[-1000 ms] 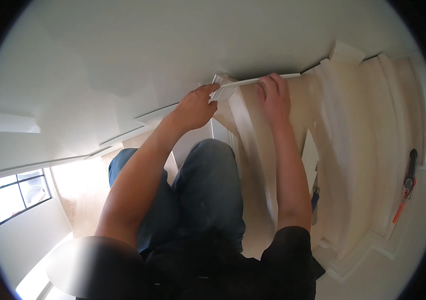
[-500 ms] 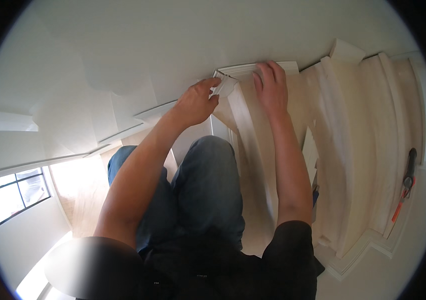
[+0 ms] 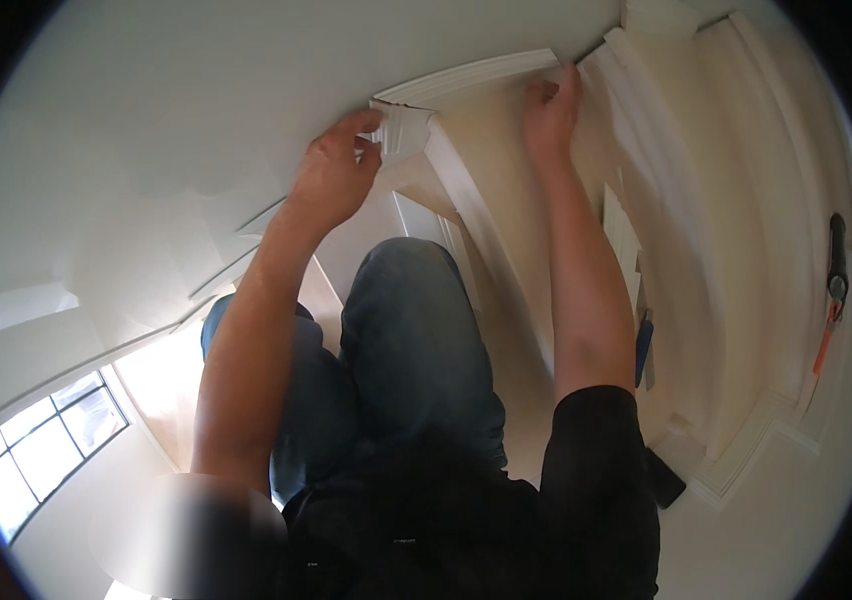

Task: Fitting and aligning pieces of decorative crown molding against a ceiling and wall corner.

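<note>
A long white moulding strip [image 3: 476, 78] runs along the foot of the wall, at the back of a pale wooden stair tread [image 3: 496, 150]. At its left end, a short white moulding piece [image 3: 406, 130] meets it at an angle, with a dark gap line along the joint. My left hand [image 3: 338, 170] is at the outer edge of this short piece, thumb and fingers apart; whether the fingertips touch it is unclear. My right hand [image 3: 552, 118] is by the long strip's right end, one finger stretched upward and the others bent, with nothing visible in it.
Curved pale wooden steps [image 3: 686, 190] rise to the right. A white offcut [image 3: 621, 235] and a blue-handled tool [image 3: 644, 345] lie beside my right forearm. A black-and-orange tool [image 3: 836, 280] rests farther right. A white block [image 3: 661, 17] stands against the wall. My bent knees are below.
My view has shifted. My right hand has slid from the middle of the long strip to its right end, its fingers more bent. My left hand has drawn slightly outward from the short piece.
</note>
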`<state>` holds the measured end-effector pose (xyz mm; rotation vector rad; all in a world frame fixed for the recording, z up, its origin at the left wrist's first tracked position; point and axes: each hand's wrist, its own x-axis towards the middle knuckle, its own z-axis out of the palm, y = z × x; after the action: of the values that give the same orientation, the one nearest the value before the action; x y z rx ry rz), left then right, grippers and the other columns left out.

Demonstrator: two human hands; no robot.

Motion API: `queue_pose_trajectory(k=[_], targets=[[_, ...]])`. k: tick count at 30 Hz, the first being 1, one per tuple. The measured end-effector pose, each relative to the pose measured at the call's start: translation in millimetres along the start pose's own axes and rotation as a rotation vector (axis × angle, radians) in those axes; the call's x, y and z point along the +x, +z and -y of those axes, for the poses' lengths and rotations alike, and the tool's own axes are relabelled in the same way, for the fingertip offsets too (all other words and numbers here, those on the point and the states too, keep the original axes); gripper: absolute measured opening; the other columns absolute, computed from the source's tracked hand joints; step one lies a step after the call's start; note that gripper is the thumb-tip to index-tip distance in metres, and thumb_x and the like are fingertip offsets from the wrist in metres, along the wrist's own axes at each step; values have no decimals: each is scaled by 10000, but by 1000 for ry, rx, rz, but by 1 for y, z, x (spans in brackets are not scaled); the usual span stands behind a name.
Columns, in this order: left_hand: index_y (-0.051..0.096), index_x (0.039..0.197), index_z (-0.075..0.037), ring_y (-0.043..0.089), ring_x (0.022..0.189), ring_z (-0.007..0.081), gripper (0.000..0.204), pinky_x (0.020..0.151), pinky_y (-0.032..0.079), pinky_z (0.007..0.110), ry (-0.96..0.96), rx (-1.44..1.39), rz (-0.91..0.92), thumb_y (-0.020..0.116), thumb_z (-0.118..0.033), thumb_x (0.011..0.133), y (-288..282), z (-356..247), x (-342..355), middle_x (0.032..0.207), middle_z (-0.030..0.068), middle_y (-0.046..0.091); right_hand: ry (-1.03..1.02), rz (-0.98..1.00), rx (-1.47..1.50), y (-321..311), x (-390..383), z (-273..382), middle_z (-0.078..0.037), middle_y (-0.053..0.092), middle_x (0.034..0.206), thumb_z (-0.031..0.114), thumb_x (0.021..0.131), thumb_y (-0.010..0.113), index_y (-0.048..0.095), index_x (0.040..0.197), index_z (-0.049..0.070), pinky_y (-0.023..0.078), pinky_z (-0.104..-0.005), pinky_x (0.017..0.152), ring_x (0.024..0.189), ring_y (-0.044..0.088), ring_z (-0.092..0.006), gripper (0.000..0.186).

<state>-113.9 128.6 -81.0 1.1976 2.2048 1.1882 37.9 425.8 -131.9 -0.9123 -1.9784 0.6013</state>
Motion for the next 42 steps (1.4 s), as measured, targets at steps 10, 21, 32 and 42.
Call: queue_pose_trajectory(k=[10, 21, 32, 42], targets=[[603, 1356, -46, 736, 1120, 313, 384, 977, 557, 452, 1, 222, -75, 646, -108, 979, -2, -21, -9, 1319, 181, 708, -8, 46, -50, 6, 8, -18, -190, 509, 1475, 238, 874, 798, 416, 1547, 10, 523, -421, 1010, 1168, 628, -304, 807], [496, 1447, -11, 723, 1171, 346, 492, 1007, 562, 479, 36, 336, -61, 646, -130, 995, 5, -30, -14, 1402, 237, 645, 13, 98, -30, -2, 3, -4, -239, 412, 1542, 303, 824, 854, 365, 1564, -3, 493, -438, 1081, 1230, 595, -339, 938], [446, 1497, 69, 720, 1114, 345, 589, 963, 565, 473, 67, 264, -54, 633, -80, 959, 10, -25, -16, 1340, 265, 628, 23, 96, -38, -2, 3, -5, -227, 397, 1557, 333, 823, 875, 345, 1580, -5, 525, -415, 1040, 1203, 609, -321, 983], [402, 1520, 117, 693, 1175, 342, 629, 1002, 550, 456, 75, 181, -74, 602, -68, 954, 13, -22, -18, 1437, 298, 516, 246, 209, 80, -9, -1, 43, -257, 267, 1667, 133, 943, 759, 226, 1639, -32, 406, -417, 1211, 1437, 475, -372, 892]])
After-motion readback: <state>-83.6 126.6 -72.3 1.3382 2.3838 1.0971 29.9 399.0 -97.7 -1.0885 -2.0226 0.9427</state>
